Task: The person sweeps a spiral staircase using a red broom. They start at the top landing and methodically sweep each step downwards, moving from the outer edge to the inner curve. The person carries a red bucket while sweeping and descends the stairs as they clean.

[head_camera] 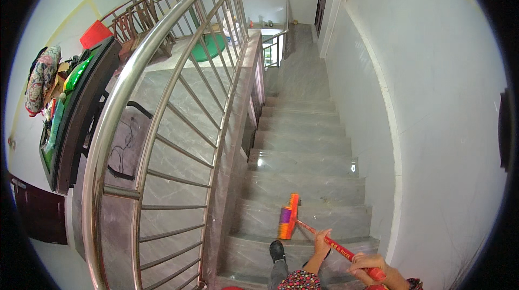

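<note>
A broom with an orange head and purple and orange bristles (285, 217) is on a grey stair tread, left of the middle. Its red handle (340, 249), which bears writing, slants down to the right towards me. Partway along the handle my left hand (322, 242) is wrapped around it. Closer to the handle's top end, my right hand (371, 267) grips it too. A black shoe (277, 251) of mine stands on the tread just below the broom head. Small bits of debris (324, 200) lie on a tread to the right of the bristles.
The grey tiled staircase (302, 142) descends ahead to a landing. Along the left runs a stainless steel railing (121, 83); a pale wall (442, 107) borders the right. Past the railing are a cluttered table (73, 136), wooden chairs (140, 18) and a fan with a green base (209, 47).
</note>
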`<state>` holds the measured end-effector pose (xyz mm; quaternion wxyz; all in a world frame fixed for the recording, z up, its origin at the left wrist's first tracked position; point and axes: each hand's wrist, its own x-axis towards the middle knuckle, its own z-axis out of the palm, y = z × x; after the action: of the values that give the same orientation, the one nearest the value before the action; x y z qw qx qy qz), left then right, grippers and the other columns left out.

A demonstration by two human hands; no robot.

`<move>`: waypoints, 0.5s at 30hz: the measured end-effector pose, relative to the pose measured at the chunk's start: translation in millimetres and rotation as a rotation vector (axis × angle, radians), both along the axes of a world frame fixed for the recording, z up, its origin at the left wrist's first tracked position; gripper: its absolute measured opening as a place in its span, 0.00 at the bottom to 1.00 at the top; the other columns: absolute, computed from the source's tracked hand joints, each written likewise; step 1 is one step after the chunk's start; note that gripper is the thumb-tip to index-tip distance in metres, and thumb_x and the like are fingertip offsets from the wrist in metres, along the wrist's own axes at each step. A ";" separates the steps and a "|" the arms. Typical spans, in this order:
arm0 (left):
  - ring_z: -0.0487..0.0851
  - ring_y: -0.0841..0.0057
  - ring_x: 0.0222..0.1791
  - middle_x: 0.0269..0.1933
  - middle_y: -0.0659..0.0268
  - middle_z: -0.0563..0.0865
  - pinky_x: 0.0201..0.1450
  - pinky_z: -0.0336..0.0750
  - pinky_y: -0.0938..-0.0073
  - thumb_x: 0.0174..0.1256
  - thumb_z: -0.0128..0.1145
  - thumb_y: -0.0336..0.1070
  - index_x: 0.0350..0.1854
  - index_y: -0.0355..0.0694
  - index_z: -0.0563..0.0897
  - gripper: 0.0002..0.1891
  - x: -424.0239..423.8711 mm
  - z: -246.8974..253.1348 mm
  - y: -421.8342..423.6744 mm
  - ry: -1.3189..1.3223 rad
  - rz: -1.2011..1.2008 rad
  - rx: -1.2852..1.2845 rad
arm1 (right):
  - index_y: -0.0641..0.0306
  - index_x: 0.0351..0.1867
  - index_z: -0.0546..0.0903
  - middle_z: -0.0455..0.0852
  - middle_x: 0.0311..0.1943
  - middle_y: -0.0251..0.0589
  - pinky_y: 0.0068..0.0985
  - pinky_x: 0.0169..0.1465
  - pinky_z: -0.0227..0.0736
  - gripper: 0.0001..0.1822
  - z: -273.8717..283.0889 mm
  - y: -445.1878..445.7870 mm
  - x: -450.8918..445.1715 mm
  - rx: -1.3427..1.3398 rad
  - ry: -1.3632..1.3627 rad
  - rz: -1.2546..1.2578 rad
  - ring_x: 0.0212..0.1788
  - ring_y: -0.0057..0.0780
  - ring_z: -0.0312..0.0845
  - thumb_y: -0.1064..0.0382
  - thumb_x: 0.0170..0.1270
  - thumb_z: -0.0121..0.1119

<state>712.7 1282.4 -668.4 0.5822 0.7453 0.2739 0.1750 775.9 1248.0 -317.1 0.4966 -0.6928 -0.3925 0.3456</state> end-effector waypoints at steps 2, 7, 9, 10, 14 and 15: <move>0.77 0.61 0.33 0.29 0.58 0.80 0.41 0.69 0.67 0.54 0.53 0.27 0.34 0.38 0.81 0.06 19.2 4.7 -5.4 -0.005 0.026 0.011 | 0.68 0.28 0.80 0.79 0.20 0.42 0.32 0.38 0.70 0.06 7.3 1.2 16.5 0.021 -0.009 0.026 0.24 0.34 0.74 0.77 0.49 0.55; 0.76 0.62 0.32 0.29 0.57 0.79 0.41 0.68 0.68 0.58 0.52 0.29 0.35 0.38 0.80 0.06 43.8 58.4 9.6 -0.149 0.185 0.016 | 0.64 0.30 0.81 0.77 0.22 0.40 0.27 0.32 0.69 0.09 39.5 -5.6 16.6 0.024 -0.164 0.268 0.26 0.37 0.74 0.77 0.45 0.57; 0.76 0.63 0.32 0.30 0.57 0.79 0.41 0.68 0.68 0.58 0.53 0.30 0.36 0.38 0.80 0.06 44.4 89.4 17.4 -0.188 0.118 0.054 | 0.66 0.30 0.80 0.75 0.20 0.39 0.29 0.34 0.69 0.08 57.4 -8.7 0.9 0.224 -0.193 0.258 0.24 0.37 0.72 0.76 0.46 0.58; 0.76 0.62 0.33 0.30 0.57 0.79 0.41 0.68 0.68 0.58 0.53 0.29 0.36 0.37 0.80 0.06 42.4 110.6 19.7 -0.203 0.083 -0.043 | 0.67 0.30 0.79 0.74 0.20 0.38 0.30 0.35 0.68 0.07 68.2 -9.7 -9.4 0.314 -0.219 0.242 0.23 0.36 0.71 0.76 0.47 0.58; 0.76 0.60 0.34 0.30 0.57 0.80 0.43 0.68 0.67 0.57 0.53 0.29 0.34 0.37 0.80 0.05 3.4 119.7 42.2 -0.117 0.087 0.107 | 0.69 0.31 0.78 0.74 0.19 0.38 0.32 0.37 0.69 0.08 75.2 -13.8 -33.3 0.442 -0.209 0.124 0.22 0.35 0.71 0.76 0.46 0.59; 0.76 0.60 0.34 0.30 0.57 0.80 0.43 0.68 0.66 0.56 0.53 0.28 0.33 0.37 0.80 0.05 -22.4 99.6 52.8 -0.065 0.145 0.162 | 0.69 0.31 0.78 0.74 0.19 0.38 0.32 0.37 0.69 0.08 62.6 -12.0 -38.6 0.438 -0.127 0.107 0.22 0.35 0.71 0.76 0.46 0.59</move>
<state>690.3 1335.2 -568.8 0.5145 0.7619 0.2933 0.2622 737.4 1236.0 -254.5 0.5903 -0.5671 -0.5247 0.2338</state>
